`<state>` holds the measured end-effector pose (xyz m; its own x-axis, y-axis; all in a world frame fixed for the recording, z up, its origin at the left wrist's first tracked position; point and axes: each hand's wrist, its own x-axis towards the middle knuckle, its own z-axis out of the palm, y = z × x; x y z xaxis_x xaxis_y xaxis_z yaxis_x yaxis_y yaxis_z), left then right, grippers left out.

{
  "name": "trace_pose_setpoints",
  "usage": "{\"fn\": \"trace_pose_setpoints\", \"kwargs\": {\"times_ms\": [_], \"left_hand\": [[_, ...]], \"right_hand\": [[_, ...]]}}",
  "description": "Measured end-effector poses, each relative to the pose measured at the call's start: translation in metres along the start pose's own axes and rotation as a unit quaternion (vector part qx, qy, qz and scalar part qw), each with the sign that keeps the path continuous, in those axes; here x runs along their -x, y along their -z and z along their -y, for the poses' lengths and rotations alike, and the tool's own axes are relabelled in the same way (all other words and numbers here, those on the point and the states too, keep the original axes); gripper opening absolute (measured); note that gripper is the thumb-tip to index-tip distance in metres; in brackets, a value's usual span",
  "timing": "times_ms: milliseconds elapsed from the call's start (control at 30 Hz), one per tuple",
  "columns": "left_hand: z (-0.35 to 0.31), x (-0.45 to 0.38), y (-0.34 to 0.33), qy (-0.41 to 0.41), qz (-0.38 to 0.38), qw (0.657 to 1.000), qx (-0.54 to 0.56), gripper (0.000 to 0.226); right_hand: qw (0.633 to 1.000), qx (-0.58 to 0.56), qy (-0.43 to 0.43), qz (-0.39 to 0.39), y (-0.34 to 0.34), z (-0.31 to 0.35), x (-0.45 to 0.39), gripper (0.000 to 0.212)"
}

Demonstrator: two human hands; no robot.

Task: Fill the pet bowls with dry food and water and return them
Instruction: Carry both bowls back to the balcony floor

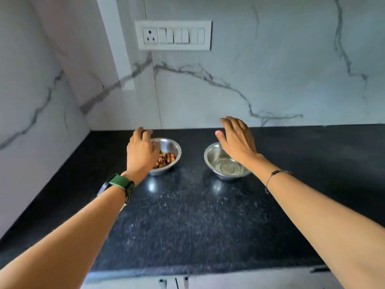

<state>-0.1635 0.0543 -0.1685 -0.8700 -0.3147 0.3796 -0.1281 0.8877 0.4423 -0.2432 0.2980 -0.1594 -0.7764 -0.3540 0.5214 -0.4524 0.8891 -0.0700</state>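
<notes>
- We see the food bowl (168, 152), holding kibble, left of the water bowl (224, 162) on the far tabletop (187, 215).
- Our left hand (141, 150) hovers relaxed over the food bowl.
- Our right hand (238, 139) is spread above the water bowl.

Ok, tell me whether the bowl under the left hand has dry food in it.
Yes, the bowl under the left hand holds brown kibble.

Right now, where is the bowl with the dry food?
In the head view, the bowl of dry food sits on the black counter near the back wall, left of the other steel bowl, partly under the left hand.
</notes>
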Motion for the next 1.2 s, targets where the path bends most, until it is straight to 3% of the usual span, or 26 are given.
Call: {"fn": "trace_pose_setpoints", "kwargs": {"times_ms": [300,400,500,633,733,800,900,1000,1133,1200], "left_hand": [[0.027,0.049,-0.048,0.085,0.082,0.993,-0.018,0.036],[0.032,0.052,-0.058,0.118,0.062,0.991,0.015,0.035],[0.033,0.053,-0.065,0.183,0.003,0.981,0.066,0.035],[0.028,0.04,-0.067,0.34,-0.022,0.913,0.225,0.037],[0.021,0.024,-0.067,0.433,-0.047,0.802,0.409,0.033],[0.017,0.013,-0.068,0.468,-0.067,0.747,0.468,0.045],[0.018,0.004,-0.078,0.492,-0.081,0.716,0.488,0.055],[0.023,0.003,-0.084,0.495,-0.076,0.683,0.532,0.045],[0.029,0.0,-0.085,0.539,-0.031,0.619,0.571,0.048],[0.034,0.001,-0.087,0.532,-0.021,0.618,0.579,0.055]], "right_hand": [[0.996,0.007,-0.063,0.069,-0.037,-0.009,0.064,0.044],[0.986,0.001,-0.15,0.072,-0.045,-0.016,0.078,0.045],[0.953,-0.054,-0.283,0.097,-0.051,-0.019,0.089,0.054],[0.865,-0.244,-0.431,0.085,-0.057,-0.017,0.091,0.069],[0.823,-0.323,-0.464,0.048,-0.064,-0.013,0.087,0.077],[0.78,-0.382,-0.495,0.023,-0.067,-0.013,0.083,0.079],[0.679,-0.476,-0.559,-0.007,-0.067,-0.015,0.082,0.053],[0.576,-0.559,-0.596,-0.029,-0.068,-0.016,0.082,0.03],[0.556,-0.585,-0.59,-0.022,-0.067,-0.017,0.078,0.045],[0.555,-0.591,-0.585,-0.018,-0.066,-0.019,0.077,0.054]]}}
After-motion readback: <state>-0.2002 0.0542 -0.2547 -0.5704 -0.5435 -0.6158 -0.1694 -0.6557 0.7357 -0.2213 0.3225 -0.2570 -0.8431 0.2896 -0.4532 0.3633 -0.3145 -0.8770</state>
